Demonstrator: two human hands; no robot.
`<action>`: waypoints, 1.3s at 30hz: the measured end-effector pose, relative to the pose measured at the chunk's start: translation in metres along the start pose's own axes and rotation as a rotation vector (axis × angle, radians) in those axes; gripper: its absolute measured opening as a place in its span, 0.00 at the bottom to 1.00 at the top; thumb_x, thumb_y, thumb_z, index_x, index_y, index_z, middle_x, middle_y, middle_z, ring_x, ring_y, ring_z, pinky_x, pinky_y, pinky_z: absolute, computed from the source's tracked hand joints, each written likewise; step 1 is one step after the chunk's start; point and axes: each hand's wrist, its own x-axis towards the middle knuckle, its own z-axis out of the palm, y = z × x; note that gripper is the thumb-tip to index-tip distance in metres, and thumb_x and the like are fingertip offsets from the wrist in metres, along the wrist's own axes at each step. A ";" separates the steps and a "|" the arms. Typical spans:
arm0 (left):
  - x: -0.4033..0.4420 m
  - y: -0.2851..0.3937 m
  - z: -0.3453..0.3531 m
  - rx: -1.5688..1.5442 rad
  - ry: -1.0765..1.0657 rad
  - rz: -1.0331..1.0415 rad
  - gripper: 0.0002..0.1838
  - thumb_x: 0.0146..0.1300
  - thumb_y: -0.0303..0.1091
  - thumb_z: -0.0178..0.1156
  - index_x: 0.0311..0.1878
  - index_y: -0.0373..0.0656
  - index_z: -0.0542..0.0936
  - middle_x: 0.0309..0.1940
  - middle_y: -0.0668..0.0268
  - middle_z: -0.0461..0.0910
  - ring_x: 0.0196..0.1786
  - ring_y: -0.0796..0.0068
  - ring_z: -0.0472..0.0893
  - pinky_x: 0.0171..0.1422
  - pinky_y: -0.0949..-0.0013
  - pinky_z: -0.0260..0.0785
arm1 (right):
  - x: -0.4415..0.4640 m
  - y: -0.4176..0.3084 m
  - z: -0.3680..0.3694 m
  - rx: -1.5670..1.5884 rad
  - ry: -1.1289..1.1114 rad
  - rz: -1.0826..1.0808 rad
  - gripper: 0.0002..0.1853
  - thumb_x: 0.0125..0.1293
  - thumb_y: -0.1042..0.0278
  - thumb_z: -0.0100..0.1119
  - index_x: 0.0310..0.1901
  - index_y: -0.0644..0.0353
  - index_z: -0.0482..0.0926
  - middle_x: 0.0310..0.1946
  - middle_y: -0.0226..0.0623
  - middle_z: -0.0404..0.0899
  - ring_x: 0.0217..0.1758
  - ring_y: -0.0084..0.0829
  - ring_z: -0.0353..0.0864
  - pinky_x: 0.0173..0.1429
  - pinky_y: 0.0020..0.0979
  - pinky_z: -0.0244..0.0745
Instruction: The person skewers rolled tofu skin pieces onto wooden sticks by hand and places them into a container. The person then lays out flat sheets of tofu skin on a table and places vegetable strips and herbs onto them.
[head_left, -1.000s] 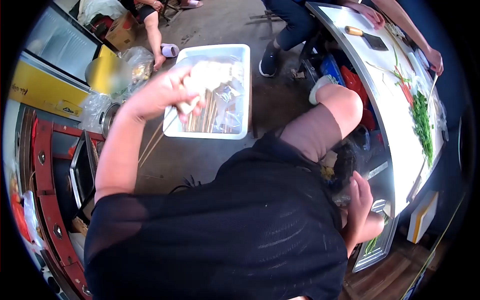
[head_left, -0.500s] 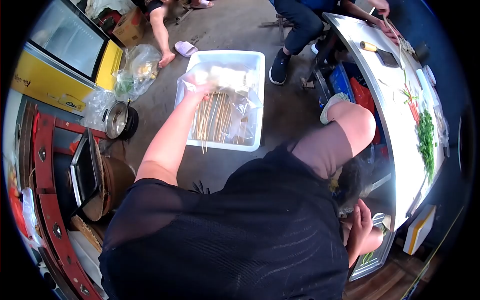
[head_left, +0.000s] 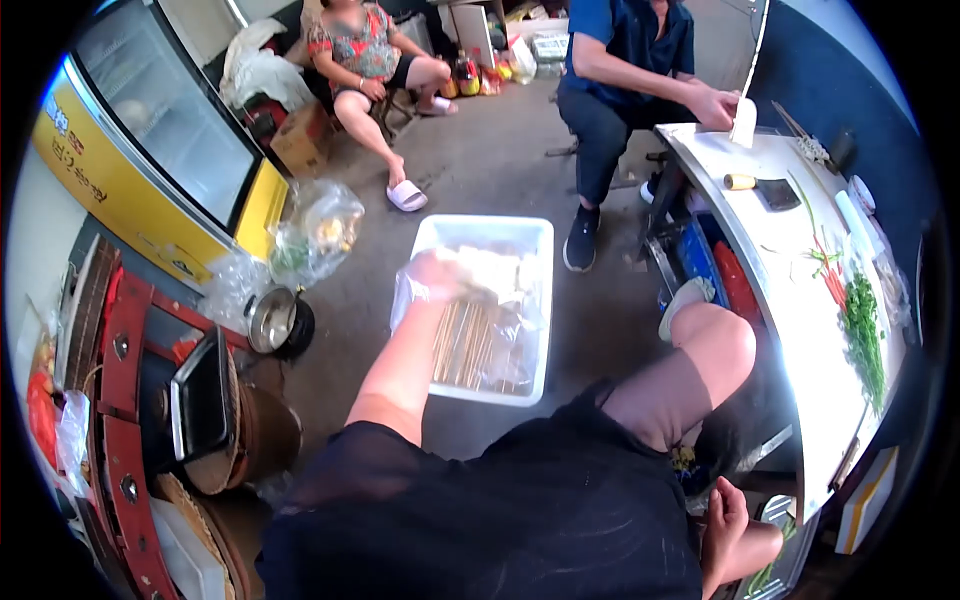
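Note:
A white plastic tub point(head_left: 547, 300) stands on the floor in front of me. Inside it, wooden skewers point(head_left: 462, 345) lie side by side, their bare ends towards me, with pale food point(head_left: 500, 272) at the far end. A clear plastic bag point(head_left: 512, 350) covers part of them. My left hand point(head_left: 437, 275) reaches into the tub beside the pale food, touching the bag; motion blurs its fingers, so its grip is unclear. By my right thigh, my right hand point(head_left: 728, 512) is loosely curled with nothing visible in it, near a metal tray point(head_left: 785, 545) with green stalks.
To the right, a white table point(head_left: 755, 220) carries a cleaver point(head_left: 772, 195), red chillies and green herbs point(head_left: 862, 330). A person there holds a white piece point(head_left: 744, 122) on a stick. Another person sits beyond. Left are a pot point(head_left: 272, 320), bags and a yellow fridge point(head_left: 130, 205).
My view has tilted up, so the tub sits lower in it. Skewer ends that stuck out over the tub's near rim now lie inside. My right hand stays by my thigh.

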 end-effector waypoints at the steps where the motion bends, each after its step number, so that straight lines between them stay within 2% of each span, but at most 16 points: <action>1: 0.001 -0.002 0.008 0.007 0.014 0.014 0.26 0.45 0.51 0.71 0.44 0.44 0.83 0.42 0.52 0.84 0.49 0.53 0.83 0.53 0.56 0.75 | 0.000 -0.002 0.002 -0.010 -0.005 -0.008 0.12 0.68 0.78 0.59 0.51 0.70 0.79 0.45 0.36 0.82 0.49 0.24 0.78 0.58 0.24 0.71; 4: 0.021 -0.025 0.047 0.129 0.256 -0.077 0.30 0.44 0.49 0.72 0.49 0.41 0.81 0.46 0.50 0.82 0.52 0.52 0.81 0.56 0.57 0.74 | 0.005 0.000 0.007 -0.009 -0.009 -0.022 0.12 0.67 0.78 0.60 0.51 0.69 0.79 0.44 0.35 0.82 0.48 0.23 0.78 0.56 0.24 0.71; 7: 0.016 -0.027 0.053 -0.020 0.227 0.081 0.18 0.60 0.44 0.58 0.42 0.39 0.84 0.40 0.47 0.83 0.46 0.50 0.83 0.53 0.52 0.74 | 0.007 0.006 0.008 -0.074 -0.054 -0.038 0.12 0.67 0.78 0.60 0.51 0.69 0.79 0.44 0.34 0.81 0.47 0.23 0.78 0.55 0.24 0.72; 11: -0.047 -0.007 0.037 0.133 0.468 0.330 0.23 0.57 0.42 0.64 0.53 0.39 0.78 0.48 0.49 0.80 0.53 0.47 0.80 0.58 0.55 0.72 | 0.013 0.019 0.002 -0.020 -0.026 -0.014 0.12 0.67 0.76 0.60 0.51 0.69 0.80 0.40 0.31 0.81 0.41 0.19 0.76 0.47 0.20 0.71; 13: -0.080 0.020 -0.002 0.148 -0.113 0.110 0.17 0.62 0.40 0.61 0.49 0.40 0.80 0.45 0.49 0.82 0.49 0.48 0.81 0.56 0.56 0.73 | 0.018 0.020 -0.002 0.044 -0.015 0.046 0.12 0.68 0.75 0.60 0.51 0.68 0.80 0.39 0.30 0.81 0.38 0.17 0.76 0.43 0.18 0.71; 14: -0.095 0.044 -0.027 0.149 -0.112 0.112 0.17 0.62 0.40 0.61 0.49 0.40 0.80 0.45 0.49 0.82 0.49 0.48 0.81 0.56 0.56 0.73 | 0.022 0.025 -0.004 0.089 -0.018 0.118 0.12 0.69 0.74 0.60 0.52 0.68 0.80 0.37 0.30 0.81 0.35 0.16 0.74 0.39 0.17 0.69; 16: -0.122 0.104 -0.084 0.452 -0.582 0.337 0.13 0.62 0.39 0.61 0.44 0.41 0.83 0.39 0.52 0.83 0.45 0.52 0.82 0.54 0.57 0.73 | 0.031 0.036 -0.008 0.136 -0.018 0.189 0.13 0.69 0.73 0.60 0.52 0.67 0.79 0.35 0.29 0.81 0.32 0.15 0.73 0.35 0.16 0.67; 18: -0.140 0.157 -0.126 -0.136 -0.597 0.605 0.11 0.62 0.41 0.62 0.37 0.42 0.85 0.34 0.56 0.83 0.41 0.57 0.83 0.51 0.57 0.74 | 0.043 0.051 -0.010 0.373 -0.054 0.234 0.14 0.70 0.72 0.59 0.53 0.68 0.78 0.34 0.30 0.80 0.31 0.17 0.75 0.34 0.19 0.72; 22: -0.181 0.276 -0.229 -0.482 -0.063 1.655 0.14 0.61 0.39 0.65 0.25 0.40 0.78 0.27 0.57 0.81 0.26 0.70 0.80 0.40 0.69 0.73 | 0.062 0.099 -0.001 0.359 0.087 0.273 0.15 0.71 0.69 0.58 0.55 0.67 0.77 0.28 0.26 0.78 0.24 0.16 0.70 0.28 0.19 0.65; 24: -0.216 0.245 -0.255 0.031 -0.325 1.879 0.14 0.58 0.23 0.61 0.18 0.46 0.72 0.18 0.70 0.72 0.25 0.75 0.74 0.42 0.68 0.72 | 0.062 0.100 0.006 0.302 0.107 0.261 0.14 0.70 0.70 0.58 0.54 0.67 0.79 0.28 0.27 0.78 0.23 0.16 0.70 0.28 0.19 0.65; 26: -0.219 0.335 -0.222 -0.826 0.879 2.645 0.15 0.60 0.28 0.58 0.17 0.45 0.71 0.16 0.74 0.70 0.24 0.79 0.72 0.39 0.75 0.68 | 0.065 0.122 0.013 0.139 0.093 0.137 0.12 0.69 0.71 0.59 0.51 0.68 0.81 0.27 0.28 0.79 0.24 0.16 0.71 0.29 0.20 0.67; 28: -0.240 0.341 -0.214 -0.828 1.000 2.593 0.13 0.61 0.18 0.51 0.20 0.38 0.75 0.20 0.65 0.77 0.22 0.78 0.76 0.78 0.65 0.54 | 0.063 0.129 0.016 0.035 0.133 0.098 0.11 0.68 0.72 0.60 0.48 0.68 0.82 0.27 0.28 0.80 0.26 0.16 0.73 0.32 0.21 0.70; 29: -0.242 0.346 -0.212 -0.722 1.217 2.521 0.12 0.60 0.19 0.50 0.21 0.39 0.75 0.14 0.70 0.72 0.23 0.78 0.77 0.78 0.63 0.53 | 0.062 0.137 0.015 -0.074 0.157 0.007 0.10 0.67 0.73 0.60 0.47 0.67 0.83 0.27 0.28 0.80 0.27 0.16 0.74 0.33 0.21 0.71; 33: -0.248 0.347 -0.207 -0.479 1.367 2.328 0.12 0.59 0.19 0.51 0.20 0.40 0.74 0.12 0.72 0.70 0.25 0.78 0.78 0.79 0.62 0.52 | 0.056 0.147 0.010 -0.165 0.182 -0.011 0.10 0.66 0.73 0.61 0.46 0.67 0.83 0.27 0.31 0.82 0.29 0.18 0.77 0.36 0.23 0.74; 35: -0.243 0.369 -0.203 -1.040 1.048 2.769 0.11 0.49 0.14 0.58 0.18 0.38 0.71 0.18 0.68 0.72 0.23 0.77 0.77 0.34 0.73 0.70 | 0.053 0.142 0.011 -0.173 0.163 0.005 0.11 0.66 0.73 0.61 0.46 0.67 0.83 0.28 0.32 0.82 0.30 0.19 0.77 0.37 0.24 0.74; 39: -0.245 0.368 -0.199 -1.035 1.124 2.703 0.11 0.47 0.11 0.54 0.18 0.40 0.71 0.18 0.70 0.72 0.23 0.76 0.78 0.33 0.75 0.70 | 0.050 0.128 0.009 -0.230 0.126 -0.031 0.11 0.64 0.71 0.62 0.46 0.67 0.83 0.31 0.39 0.85 0.34 0.23 0.82 0.43 0.27 0.76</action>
